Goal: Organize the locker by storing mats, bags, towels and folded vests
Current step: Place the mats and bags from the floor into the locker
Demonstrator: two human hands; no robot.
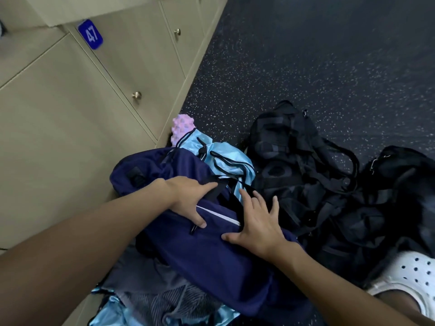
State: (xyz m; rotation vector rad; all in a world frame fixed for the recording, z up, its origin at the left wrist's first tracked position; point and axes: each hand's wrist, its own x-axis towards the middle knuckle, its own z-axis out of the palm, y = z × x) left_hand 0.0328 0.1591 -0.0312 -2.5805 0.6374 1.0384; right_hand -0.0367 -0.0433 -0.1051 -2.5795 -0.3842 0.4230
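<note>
Pressed under the flat, open left hand (188, 198) and right hand (256, 224), the navy fabric bag (200, 260) could be snagged on the black nylon backpack (282, 149).

A white perforated clog (409, 285) sits right of the right grip (255, 222); a pink knobbly roller (182, 129) shows beyond the left grip (188, 198); dark speckled floor (306, 55) stretches beyond both.

Head camera, steeply downward, close over floor (306, 55).
</note>
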